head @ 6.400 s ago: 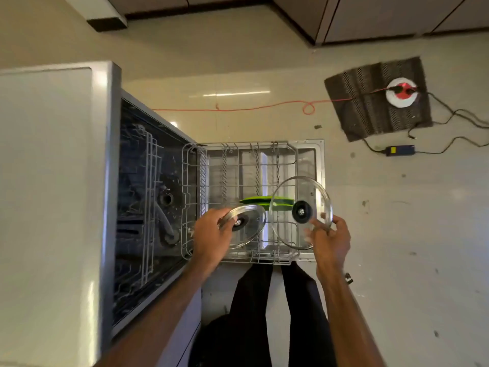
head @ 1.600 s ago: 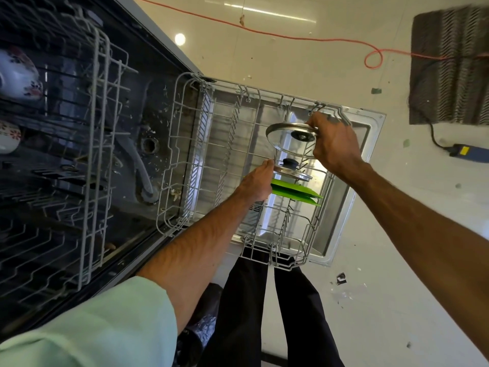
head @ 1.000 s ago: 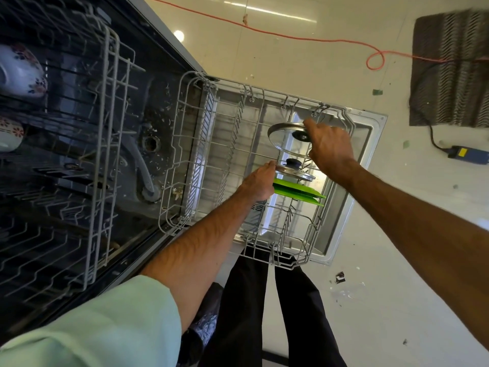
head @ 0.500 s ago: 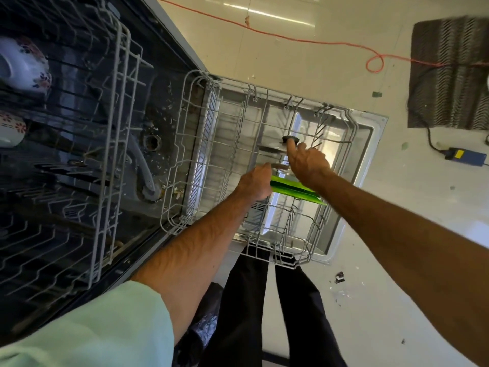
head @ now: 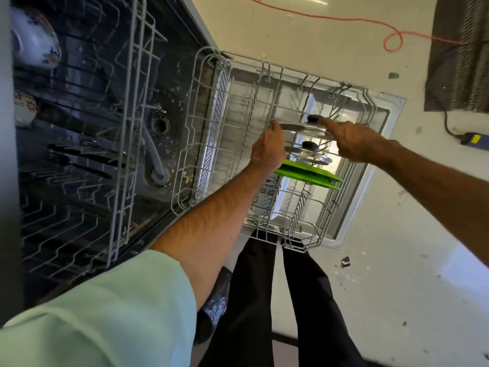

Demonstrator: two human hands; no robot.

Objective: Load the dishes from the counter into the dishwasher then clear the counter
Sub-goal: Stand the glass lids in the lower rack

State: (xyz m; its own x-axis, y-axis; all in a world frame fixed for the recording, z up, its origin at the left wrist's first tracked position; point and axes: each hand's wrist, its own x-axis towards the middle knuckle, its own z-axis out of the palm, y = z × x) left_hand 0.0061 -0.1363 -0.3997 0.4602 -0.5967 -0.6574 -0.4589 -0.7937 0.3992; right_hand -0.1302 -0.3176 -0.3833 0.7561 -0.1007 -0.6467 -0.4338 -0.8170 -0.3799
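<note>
The job looks partly done. The dishwasher is open and its bottom rack is pulled out over the door. Three kinds of things stand in this rack, in a row: a big lid, a small lid just beside it, and two green plates next to that. The small lid and the plates stand on their own. The big lid looks like the one being set in place right now, since both hands are on it. The left hand is at its left edge with one fingertip up against the rim, but I cannot tell if its fingers really hold the lid or just touch it. The right hand lays its pointing finger flat along the top of the lid, up to the black knob; it is not wrapped round anything. Higher up, the top rack has a flowery bowl in it, and dark forks lie lower down. There is lots of room left in the bottom rack. The counter cannot be seen, so I cannot say how many dishes wait there. I think the hands must let go, more dishes may need to come, and the counter must be cleared after that.
</note>
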